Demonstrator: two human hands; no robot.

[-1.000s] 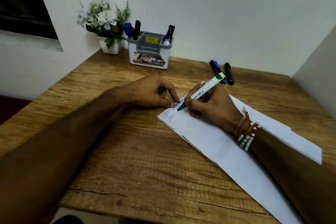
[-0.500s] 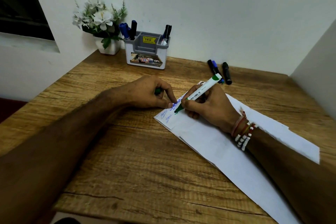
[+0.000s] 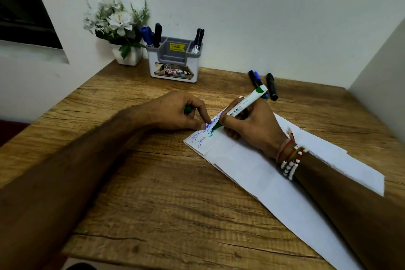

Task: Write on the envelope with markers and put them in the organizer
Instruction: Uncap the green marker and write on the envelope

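On flat envelope, right hand grips marker, left hand cap

Organizer at table's rear, beside flowerpot; envelope right; loose markers behind.

Left hand – right hand – both curled

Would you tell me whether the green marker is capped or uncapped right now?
Uncapped: the green marker has its bare tip on the envelope, and the left hand holds what looks like its cap.
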